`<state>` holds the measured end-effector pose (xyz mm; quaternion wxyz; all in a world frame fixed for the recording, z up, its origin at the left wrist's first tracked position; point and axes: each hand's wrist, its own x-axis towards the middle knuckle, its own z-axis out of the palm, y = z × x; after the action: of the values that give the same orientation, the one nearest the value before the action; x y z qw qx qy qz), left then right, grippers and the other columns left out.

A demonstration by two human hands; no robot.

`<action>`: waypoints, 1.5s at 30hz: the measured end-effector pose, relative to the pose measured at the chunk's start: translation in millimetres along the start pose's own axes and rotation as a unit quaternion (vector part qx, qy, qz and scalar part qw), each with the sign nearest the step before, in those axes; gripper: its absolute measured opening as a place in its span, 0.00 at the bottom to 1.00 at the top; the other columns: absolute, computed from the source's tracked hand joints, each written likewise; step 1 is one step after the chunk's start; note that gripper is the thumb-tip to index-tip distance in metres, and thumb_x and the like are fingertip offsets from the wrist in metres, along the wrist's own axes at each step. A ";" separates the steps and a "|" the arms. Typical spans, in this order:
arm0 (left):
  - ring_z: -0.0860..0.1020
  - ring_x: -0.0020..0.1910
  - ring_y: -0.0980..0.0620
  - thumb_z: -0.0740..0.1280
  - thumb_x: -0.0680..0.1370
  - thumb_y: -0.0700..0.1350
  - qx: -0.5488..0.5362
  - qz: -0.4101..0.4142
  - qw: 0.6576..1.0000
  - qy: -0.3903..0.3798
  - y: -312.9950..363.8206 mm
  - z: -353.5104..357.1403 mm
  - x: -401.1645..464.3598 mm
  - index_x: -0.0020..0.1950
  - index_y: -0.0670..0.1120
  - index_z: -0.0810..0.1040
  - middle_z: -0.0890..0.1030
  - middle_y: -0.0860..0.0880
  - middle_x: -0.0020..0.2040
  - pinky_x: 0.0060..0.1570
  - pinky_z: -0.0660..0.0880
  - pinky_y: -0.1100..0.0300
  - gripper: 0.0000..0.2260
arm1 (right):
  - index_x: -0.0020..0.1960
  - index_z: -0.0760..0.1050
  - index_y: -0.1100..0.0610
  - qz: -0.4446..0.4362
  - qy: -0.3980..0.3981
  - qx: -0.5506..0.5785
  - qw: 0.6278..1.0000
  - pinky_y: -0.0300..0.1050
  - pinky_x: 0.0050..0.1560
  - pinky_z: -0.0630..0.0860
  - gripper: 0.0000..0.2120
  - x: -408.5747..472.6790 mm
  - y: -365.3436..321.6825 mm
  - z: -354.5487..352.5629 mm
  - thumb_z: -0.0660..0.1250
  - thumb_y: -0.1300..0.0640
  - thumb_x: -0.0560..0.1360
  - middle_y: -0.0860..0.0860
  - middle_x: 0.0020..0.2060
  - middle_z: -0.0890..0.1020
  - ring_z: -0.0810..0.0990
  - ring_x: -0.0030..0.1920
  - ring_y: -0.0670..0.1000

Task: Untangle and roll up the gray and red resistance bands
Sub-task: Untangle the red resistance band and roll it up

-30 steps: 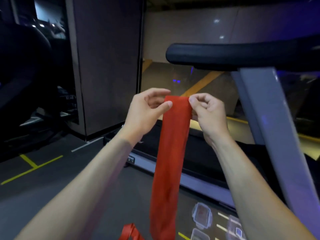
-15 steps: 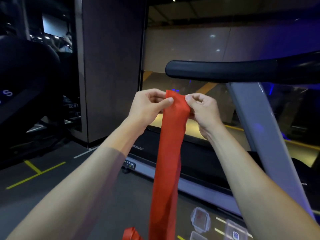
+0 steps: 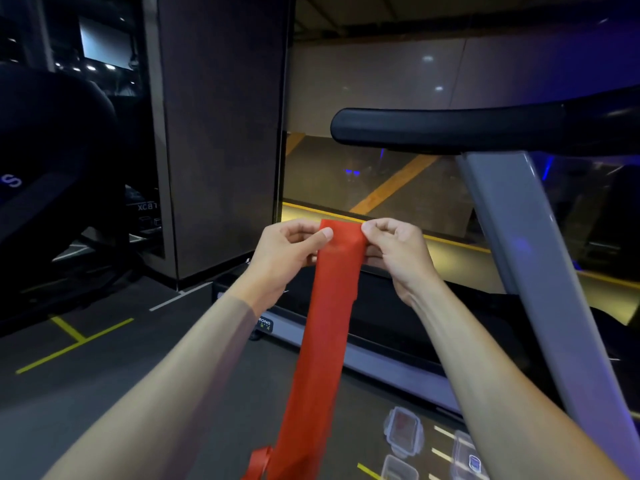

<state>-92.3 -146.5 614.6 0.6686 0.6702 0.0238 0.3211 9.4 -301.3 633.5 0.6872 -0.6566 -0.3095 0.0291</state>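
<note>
red stretchy rubber resistance band (image 3: 325,341) hangs flat from its top edge, with the left hand (image 3: 287,251) and right hand (image 3: 398,251) each pinching a top corner, thumbs in front. its tail drops out of view at the bottom, so it may be dragging on the dark gym floor (image 3: 104,393). if the first fold starts crooked, i'd guess the roll goes cone-shaped. thin rubber could also slip a pinch. gray band isn't in view.

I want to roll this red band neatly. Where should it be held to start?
At its top edge, one corner from each side, as the left hand and right hand pinch it now: the red resistance band hangs flat and straight below.
</note>
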 end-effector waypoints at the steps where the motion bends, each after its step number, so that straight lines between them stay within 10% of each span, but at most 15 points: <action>1: 0.80 0.42 0.49 0.74 0.78 0.42 -0.006 -0.002 1.000 0.002 -2.9 -0.1 -0.4 0.49 0.43 0.84 0.84 0.44 0.43 0.49 0.78 0.53 0.04 | 0.48 0.80 0.59 0.004 0.000 0.000 1.000 0.43 0.40 0.81 0.07 -0.1 2.9 0.0 0.67 0.58 0.83 0.53 0.38 0.86 0.85 0.39 0.50; 25: 0.76 0.35 0.56 0.74 0.78 0.42 0.001 0.026 0.998 0.056 -67.0 18.1 2.7 0.46 0.43 0.84 0.77 0.46 0.36 0.39 0.75 0.62 0.03 | 0.47 0.79 0.57 0.074 -0.012 0.008 0.997 0.43 0.42 0.81 0.08 -7.3 42.4 -16.2 0.66 0.57 0.83 0.53 0.39 0.85 0.84 0.40 0.50; 35: 0.78 0.38 0.50 0.75 0.78 0.42 0.048 0.055 0.996 0.056 -81.5 18.1 2.6 0.46 0.43 0.84 0.81 0.45 0.38 0.44 0.77 0.50 0.03 | 0.55 0.80 0.56 0.102 -0.041 0.049 0.993 0.48 0.50 0.80 0.09 -7.9 61.8 -18.2 0.63 0.54 0.84 0.53 0.44 0.84 0.83 0.45 0.52; 40: 0.80 0.39 0.49 0.74 0.78 0.41 0.057 0.071 0.995 0.029 -84.7 14.7 -4.5 0.46 0.44 0.84 0.84 0.40 0.39 0.45 0.79 0.46 0.02 | 0.56 0.83 0.51 0.015 -0.133 -0.091 0.987 0.39 0.51 0.78 0.11 -4.0 54.4 -15.2 0.70 0.46 0.79 0.45 0.44 0.87 0.84 0.47 0.45; 45: 0.82 0.40 0.46 0.73 0.79 0.40 0.030 0.061 0.997 0.025 -88.8 13.1 -15.5 0.47 0.44 0.85 0.84 0.36 0.42 0.49 0.80 0.40 0.02 | 0.46 0.85 0.57 -0.082 -0.164 -0.204 0.961 0.54 0.55 0.80 0.02 4.9 46.3 -7.6 0.75 0.58 0.77 0.53 0.43 0.88 0.86 0.48 0.55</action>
<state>-63.2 -155.8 528.7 0.6268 0.6818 0.0089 0.3771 33.8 -299.6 593.2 0.4780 -0.7416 -0.4704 0.0163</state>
